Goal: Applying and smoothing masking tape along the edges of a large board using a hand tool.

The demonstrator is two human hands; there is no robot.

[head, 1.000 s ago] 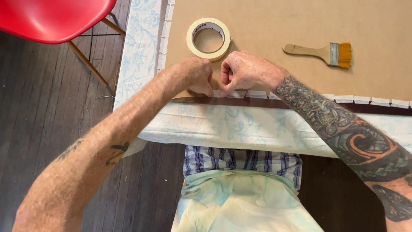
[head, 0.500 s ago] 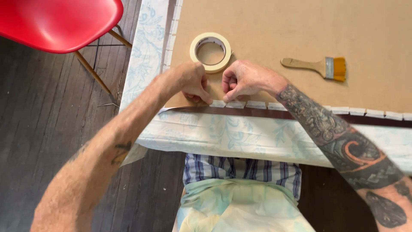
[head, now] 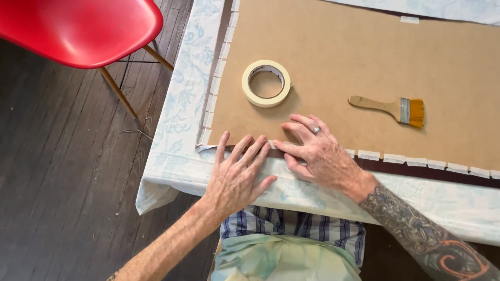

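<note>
A brown board [head: 354, 57] lies flat on a table covered by a pale blue patterned cloth [head: 179, 119]. Small pieces of masking tape [head: 216, 78] line its left and near edges. My left hand [head: 237, 174] lies flat, fingers spread, with its fingertips on the board's near edge close to the left corner. My right hand [head: 315, 151] is flat beside it, fingers pressing on the same edge; it wears a ring. Neither hand holds anything. A roll of masking tape [head: 266, 83] rests on the board just beyond my hands.
A paintbrush [head: 390, 108] with a wooden handle and orange bristles lies on the board to the right. A red chair [head: 78, 31] stands at the table's left over a dark wooden floor [head: 57, 182]. My lap, in a plaid shirt [head: 291, 231], is below the table edge.
Both hands were clenched together, pinching at the board's near edge; now they lie open and flat on that edge. The view has shifted, so the board sits lower.
</note>
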